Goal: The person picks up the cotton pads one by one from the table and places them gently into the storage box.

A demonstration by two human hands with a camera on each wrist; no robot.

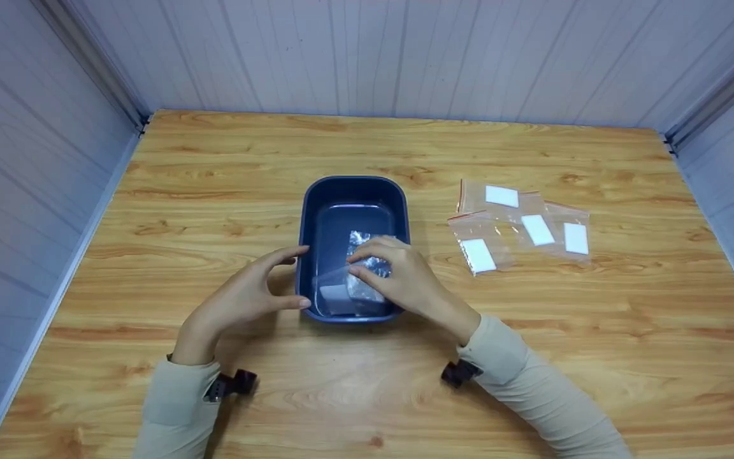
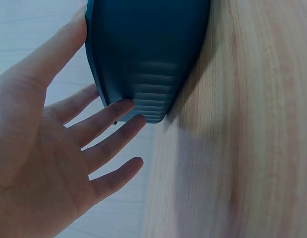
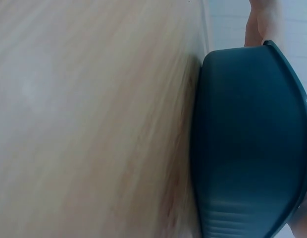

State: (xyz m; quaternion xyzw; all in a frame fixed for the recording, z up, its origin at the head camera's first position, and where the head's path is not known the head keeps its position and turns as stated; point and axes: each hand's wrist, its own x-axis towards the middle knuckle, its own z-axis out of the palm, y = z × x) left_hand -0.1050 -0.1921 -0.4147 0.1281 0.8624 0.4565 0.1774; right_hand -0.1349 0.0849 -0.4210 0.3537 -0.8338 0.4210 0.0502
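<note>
A dark blue plastic bin (image 1: 352, 179) stands on the table. Clear plastic bags lie inside it: a shiny, crinkled one (image 1: 367, 288) and a blurred one with a pale rectangle (image 1: 336, 299). My right hand (image 1: 399, 271) is over the bin's right side, thumb and index fingertips slightly parted near the blurred bag's upper edge. My left hand (image 1: 246, 290) is at the bin's left side, thumb and index fingertip at the rim. In the left wrist view its fingers (image 2: 114, 144) are spread. The bin's outer wall (image 3: 247, 134) hides most of my right hand in the right wrist view.
To the right of the bin, several clear zip bags with red seal strips and white rectangles (image 1: 478, 255) lie overlapping on the wooden table (image 1: 367, 395). Pale panel walls (image 1: 367, 57) enclose the back and sides.
</note>
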